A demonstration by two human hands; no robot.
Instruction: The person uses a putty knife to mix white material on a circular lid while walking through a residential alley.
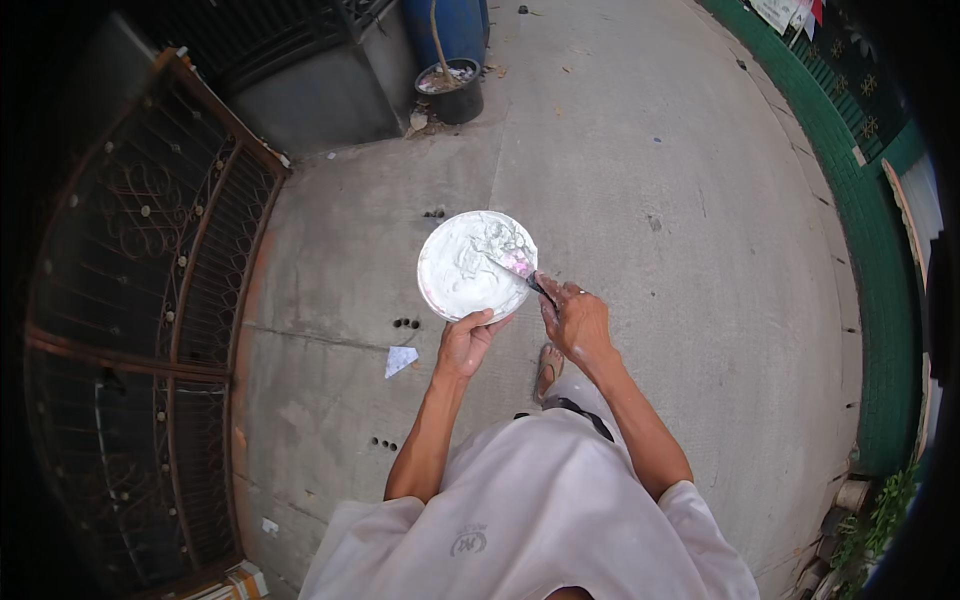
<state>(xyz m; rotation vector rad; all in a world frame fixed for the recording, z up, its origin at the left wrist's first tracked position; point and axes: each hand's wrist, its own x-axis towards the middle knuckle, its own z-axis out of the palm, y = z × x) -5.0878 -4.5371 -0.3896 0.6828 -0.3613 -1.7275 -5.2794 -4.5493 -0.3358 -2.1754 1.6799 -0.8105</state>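
A round white bowl [430, 285] is held out in front of me, filled with thick white paste [465, 260] with a pink patch near its right side. My left hand [470, 340] grips the near rim, thumb on top and fingers underneath. In my right hand [580, 322] is a putty knife [535, 284] with a dark handle. Its blade tip rests in the paste, so part of the blade is hidden. Pale smears of paste show on my right fingers.
Grey concrete ground [640, 200] lies below. To the left stands a brown metal gate [170, 340]; ahead are a black plant pot [452, 98] and a blue barrel [460, 35]. A green wall [885, 400] runs along the right. A torn paper scrap [401, 361] lies near my feet.
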